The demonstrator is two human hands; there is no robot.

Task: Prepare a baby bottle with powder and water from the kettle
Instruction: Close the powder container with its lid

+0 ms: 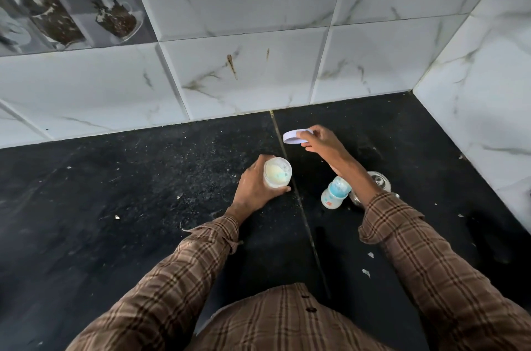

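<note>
Baby bottle (333, 195) stands capped on the black counter (115, 207), just under the right forearm, beside a steel kettle (377, 182). Right hand (319, 141) pinches the removed white lid (296, 137) above the counter; left hand (254, 185) grips the open powder jar (277, 174). Judged step: powder access; next, set the lid down and uncap the bottle.

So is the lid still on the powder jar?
No, the right hand holds the lid away from the open powder jar.

1 head view, looking steeply down at counter (143, 207), wall corner close ahead.
</note>
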